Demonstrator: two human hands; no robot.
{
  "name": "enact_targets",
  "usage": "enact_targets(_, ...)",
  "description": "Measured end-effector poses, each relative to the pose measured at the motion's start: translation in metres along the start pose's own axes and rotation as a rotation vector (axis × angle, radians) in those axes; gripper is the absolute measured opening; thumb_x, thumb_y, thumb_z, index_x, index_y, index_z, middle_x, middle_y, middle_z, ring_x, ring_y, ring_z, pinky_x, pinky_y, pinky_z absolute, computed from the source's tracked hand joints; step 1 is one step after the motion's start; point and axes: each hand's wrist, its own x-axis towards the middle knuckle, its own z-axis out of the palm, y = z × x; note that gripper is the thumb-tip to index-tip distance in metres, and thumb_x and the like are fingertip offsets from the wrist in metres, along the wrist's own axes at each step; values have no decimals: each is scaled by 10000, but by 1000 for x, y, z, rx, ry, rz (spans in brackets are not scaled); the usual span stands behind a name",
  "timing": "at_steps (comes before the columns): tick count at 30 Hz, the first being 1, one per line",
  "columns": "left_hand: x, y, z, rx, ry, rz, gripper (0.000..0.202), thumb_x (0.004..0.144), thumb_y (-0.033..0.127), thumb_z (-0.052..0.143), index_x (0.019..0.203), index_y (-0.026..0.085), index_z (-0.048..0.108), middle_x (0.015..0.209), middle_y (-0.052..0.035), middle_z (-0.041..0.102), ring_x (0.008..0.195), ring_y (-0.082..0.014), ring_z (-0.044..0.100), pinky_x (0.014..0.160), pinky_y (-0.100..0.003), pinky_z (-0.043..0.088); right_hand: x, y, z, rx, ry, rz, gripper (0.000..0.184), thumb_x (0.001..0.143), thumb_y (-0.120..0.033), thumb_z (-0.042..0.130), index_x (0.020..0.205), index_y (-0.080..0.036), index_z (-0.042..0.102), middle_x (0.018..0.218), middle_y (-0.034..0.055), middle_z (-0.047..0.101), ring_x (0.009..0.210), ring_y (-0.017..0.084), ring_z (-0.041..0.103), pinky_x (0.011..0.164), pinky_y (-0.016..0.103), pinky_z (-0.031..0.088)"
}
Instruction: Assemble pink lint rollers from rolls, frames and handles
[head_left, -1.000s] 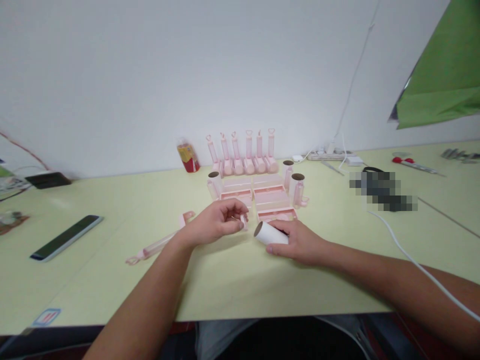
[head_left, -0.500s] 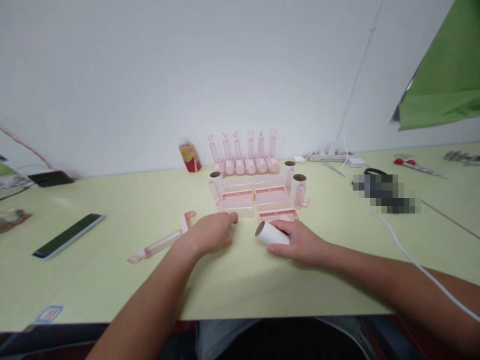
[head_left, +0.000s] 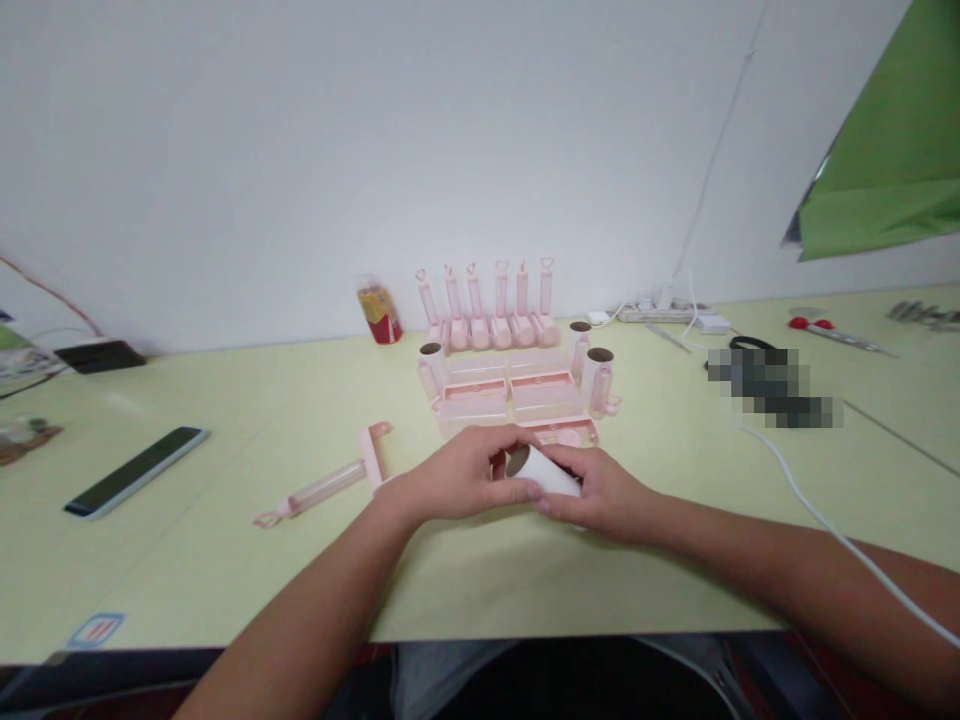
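Observation:
My right hand [head_left: 611, 492] is wrapped around a white cardboard tube [head_left: 553, 474] that lies tilted, its open end toward the left. Thumb below and fingers behind, my left hand [head_left: 478, 470] closes on the tube near that open end. Left of my left wrist lies a pink angled frame with a clear handle [head_left: 326, 487] ending in a heart-shaped loop. Partly hidden beyond my hands is a pink open tray [head_left: 581, 432]. Farther back are pale pink cases [head_left: 546, 398] and upright white tubes [head_left: 598, 370] with pink handles beside them.
Several pink rollers with upright handles [head_left: 501, 295] stand in a row by the wall. A red and yellow can-like container [head_left: 380, 312] is left of them. A phone [head_left: 139, 470] lies at left. A white cable [head_left: 817, 510] crosses the right side, near a power strip [head_left: 652, 310].
My left hand has moved right from the table near the pink cases and taken hold of the tube's open end. My right hand keeps its grip in nearly the same place.

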Motion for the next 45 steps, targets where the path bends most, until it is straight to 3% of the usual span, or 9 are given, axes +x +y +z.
enact_targets(2, 0, -6, 0, -32, 49, -27, 423, 835, 464, 667, 1129, 162, 627, 711, 28, 507, 626, -104, 445, 586, -231, 356, 1, 4, 0, 160, 30, 42, 479, 817, -406, 696, 1222, -160, 626, 1054, 70, 669, 889, 207, 612, 798, 332, 495)
enact_targets(6, -2, -22, -12, -187, 211, -64, 374, 828, 422, 678, 1064, 139, 617, 789, -1, 564, 685, -118, 499, 622, -235, 386, 5, 13, -1, 543, 87, 207, 484, 903, -501, 538, 1214, -138, 613, 904, 72, 628, 682, 164, 591, 574, 313, 542)
enact_targets(11, -3, -31, -20, -316, 327, -70, 325, 813, 383, 693, 1014, 134, 635, 822, -17, 593, 711, -118, 520, 647, -228, 417, 6, 14, 0, 859, 53, 275, 419, 890, -355, 532, 1240, -131, 583, 780, 54, 619, 669, 179, 627, 546, 329, 573)
enact_targets(17, -2, -31, -18, -356, 327, -67, 334, 805, 387, 701, 1019, 137, 642, 804, -11, 585, 656, -96, 499, 601, -207, 418, 5, 9, 1, 842, 37, 276, 462, 815, -226, 567, 1267, -129, 568, 756, 40, 628, 656, 166, 637, 572, 331, 585)
enact_targets(26, -1, -30, -18, -363, 323, -89, 349, 788, 396, 713, 1016, 140, 651, 831, -24, 614, 654, -100, 512, 604, -210, 438, 4, 10, -1, 815, 67, 251, 461, 797, -298, 654, 1227, -136, 617, 834, 62, 681, 658, 151, 646, 663, 361, 591)
enact_targets(35, -3, -31, -18, -371, 339, -64, 465, 754, 365, 756, 1144, 139, 643, 912, -45, 641, 802, -149, 571, 715, -241, 465, 3, 6, 3, 762, 126, 160, 433, 782, -337, 715, 1187, -192, 672, 1160, 87, 660, 974, 213, 637, 892, 443, 554)
enact_targets(40, -4, -27, -19, -370, 329, -52, 414, 769, 355, 749, 1105, 130, 660, 923, -49, 649, 803, -145, 577, 723, -241, 466, 1, 11, 5, 766, 113, 120, 383, 840, -300, 664, 1212, -206, 659, 1199, 79, 640, 1000, 199, 628, 949, 450, 531)
enact_targets(45, -4, -26, -20, -337, 336, -56, 404, 780, 387, 731, 1086, 131, 671, 926, -56, 664, 810, -158, 590, 725, -252, 478, 0, 11, 8, 799, 149, 179, 379, 820, -259, 652, 1196, -208, 659, 1223, 81, 633, 1005, 202, 650, 976, 464, 525)
